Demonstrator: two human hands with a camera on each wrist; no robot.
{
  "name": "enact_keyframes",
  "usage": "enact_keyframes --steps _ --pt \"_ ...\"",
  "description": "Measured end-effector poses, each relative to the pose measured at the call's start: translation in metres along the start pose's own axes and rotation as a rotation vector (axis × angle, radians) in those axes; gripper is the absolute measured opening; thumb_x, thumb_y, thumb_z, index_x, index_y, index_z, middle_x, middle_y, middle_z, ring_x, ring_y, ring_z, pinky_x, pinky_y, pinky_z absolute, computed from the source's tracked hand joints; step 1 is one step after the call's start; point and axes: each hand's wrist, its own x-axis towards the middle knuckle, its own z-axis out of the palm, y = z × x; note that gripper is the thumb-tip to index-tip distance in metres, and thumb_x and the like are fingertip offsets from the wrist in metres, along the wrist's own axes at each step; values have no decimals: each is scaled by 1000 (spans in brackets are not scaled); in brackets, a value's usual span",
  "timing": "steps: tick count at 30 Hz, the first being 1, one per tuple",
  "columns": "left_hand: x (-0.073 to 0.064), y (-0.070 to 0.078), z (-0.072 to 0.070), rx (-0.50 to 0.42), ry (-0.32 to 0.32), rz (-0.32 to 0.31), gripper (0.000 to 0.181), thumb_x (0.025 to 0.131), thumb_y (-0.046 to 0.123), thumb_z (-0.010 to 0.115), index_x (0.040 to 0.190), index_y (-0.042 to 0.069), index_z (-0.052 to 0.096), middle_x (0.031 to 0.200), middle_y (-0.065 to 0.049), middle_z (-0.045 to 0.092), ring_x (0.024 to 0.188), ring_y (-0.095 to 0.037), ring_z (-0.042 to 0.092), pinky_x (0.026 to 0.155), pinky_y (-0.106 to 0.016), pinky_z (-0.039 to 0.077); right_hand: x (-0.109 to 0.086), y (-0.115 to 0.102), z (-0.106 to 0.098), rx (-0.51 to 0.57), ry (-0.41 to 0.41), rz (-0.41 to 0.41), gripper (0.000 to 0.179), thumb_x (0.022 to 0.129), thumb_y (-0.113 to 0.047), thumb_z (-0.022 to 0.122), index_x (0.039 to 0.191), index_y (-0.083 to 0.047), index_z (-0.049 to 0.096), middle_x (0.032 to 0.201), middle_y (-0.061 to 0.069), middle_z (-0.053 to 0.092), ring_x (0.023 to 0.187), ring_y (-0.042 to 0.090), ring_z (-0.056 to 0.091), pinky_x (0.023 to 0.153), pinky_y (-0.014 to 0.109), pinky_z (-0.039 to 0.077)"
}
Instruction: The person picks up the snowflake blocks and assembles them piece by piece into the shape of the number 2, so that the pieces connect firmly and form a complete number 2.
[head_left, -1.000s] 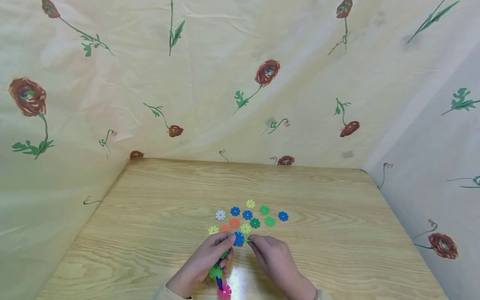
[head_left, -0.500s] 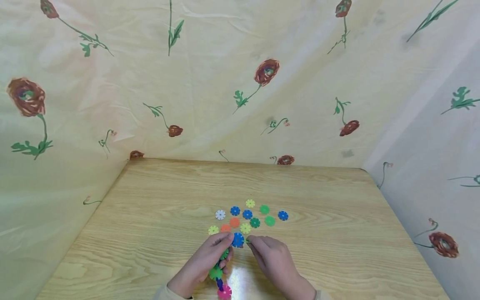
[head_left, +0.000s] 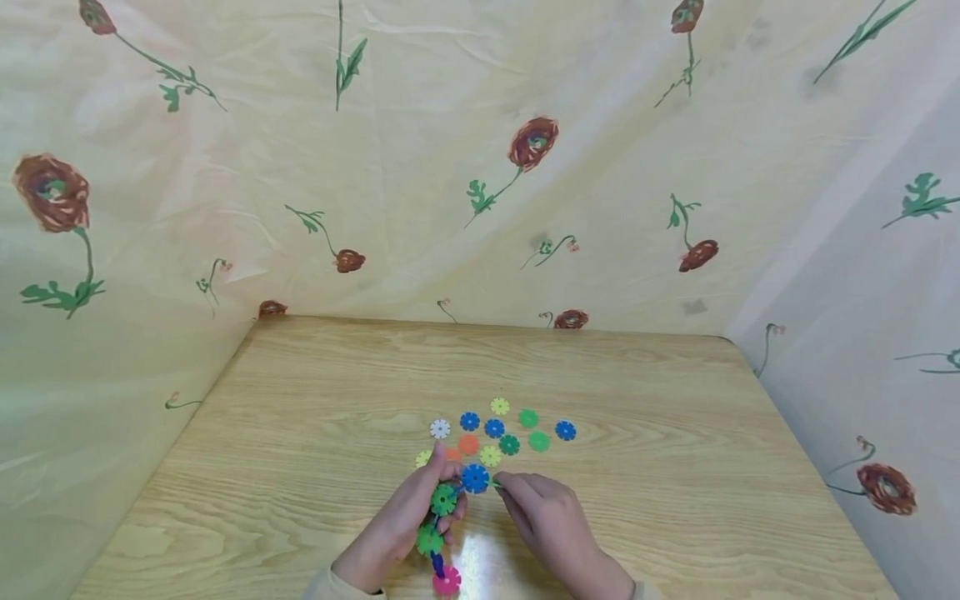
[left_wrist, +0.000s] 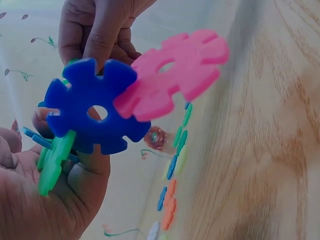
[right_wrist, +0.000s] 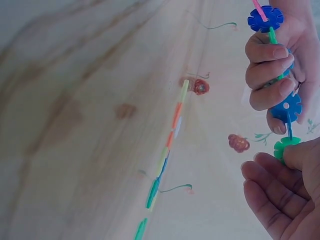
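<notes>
My left hand (head_left: 405, 512) grips a chain of slotted plastic discs, its fingers curled round the middle links and its thumb raised. Pink (head_left: 447, 581), green (head_left: 430, 540) and blue (head_left: 475, 478) discs show along this chain in the head view. Close up in the left wrist view, a dark blue disc (left_wrist: 75, 107) is slotted into the pink disc (left_wrist: 192, 67) at the end. My right hand (head_left: 551, 517) pinches a light green disc (right_wrist: 285, 145) between thumb and fingers; it meets the edge of the blue disc at the chain's other end.
Loose slotted discs lie flat on the wooden table (head_left: 300, 400) beyond the hands, among them a white disc (head_left: 440, 429), an orange disc (head_left: 468, 444), a yellow disc (head_left: 500, 406) and a blue disc (head_left: 566, 430). A flowered cloth (head_left: 420, 167) hangs behind and at both sides.
The left thumb has lifted off the blue disc and now points up, uncovering a green disc of the chain. My right hand stays almost still, pinching the light green disc.
</notes>
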Motion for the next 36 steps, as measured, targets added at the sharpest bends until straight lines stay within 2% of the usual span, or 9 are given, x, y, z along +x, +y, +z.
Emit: enact_keyframes --steps 5,8,11,13,16,18,24,29,36 --pt "1 -2 2 45 7 7 42 103 45 43 85 8 51 70 1 52 49 -6 41 48 -24 50 -1 0 0 -3 11 -9 38 106 -29 37 102 -10 71 85 -4 72 72 8 66 64 21 54" --pt "2 -4 4 61 15 10 38 102 39 50 81 8 52 69 1 52 49 -6 41 47 -23 50 -1 -1 1 -18 7 -7 45 107 -31 32 100 -10 71 83 -4 72 71 7 65 63 20 54" --pt "4 -6 5 75 34 13 38 102 39 50 79 8 52 68 1 52 48 -7 41 46 -23 49 0 -2 1 -40 4 -6 44 107 -31 33 98 -11 71 82 -4 72 69 7 65 61 20 53" --pt "4 -7 6 86 43 14 38 102 39 50 79 9 52 67 1 52 48 -7 41 46 -23 49 0 -3 1 -49 3 -5 29 104 -24 47 97 -11 72 80 -4 71 67 6 64 60 20 53" --pt "5 -8 7 101 54 20 39 102 39 49 76 9 50 65 1 50 47 -7 41 45 -23 49 0 -4 1 -64 4 -1 7 90 -10 67 95 -10 72 78 -3 71 64 6 63 59 19 52" --pt "5 -9 8 111 62 19 40 102 39 50 75 9 49 64 2 49 47 -7 40 45 -23 49 1 -5 1 -70 3 0 15 80 -4 73 93 -10 72 76 -1 71 64 7 63 59 19 52" --pt "5 -12 9 96 68 16 40 104 35 47 88 1 59 63 1 49 45 -7 40 43 -24 49 1 -8 3 -68 1 -16 14 81 -2 69 93 -8 71 78 1 72 65 9 66 60 21 54" --pt "6 -9 10 99 44 19 44 106 35 40 100 -1 64 66 1 50 46 -7 41 45 -24 49 5 -9 4 -64 -5 0 24 75 6 74 94 -9 71 79 0 72 67 9 66 62 21 55" --pt "6 -4 8 71 69 26 39 102 42 49 88 5 53 66 1 51 46 -7 40 45 -23 47 12 -8 4 -39 -43 26 27 76 3 78 97 -11 71 86 -2 73 75 10 68 68 22 56"
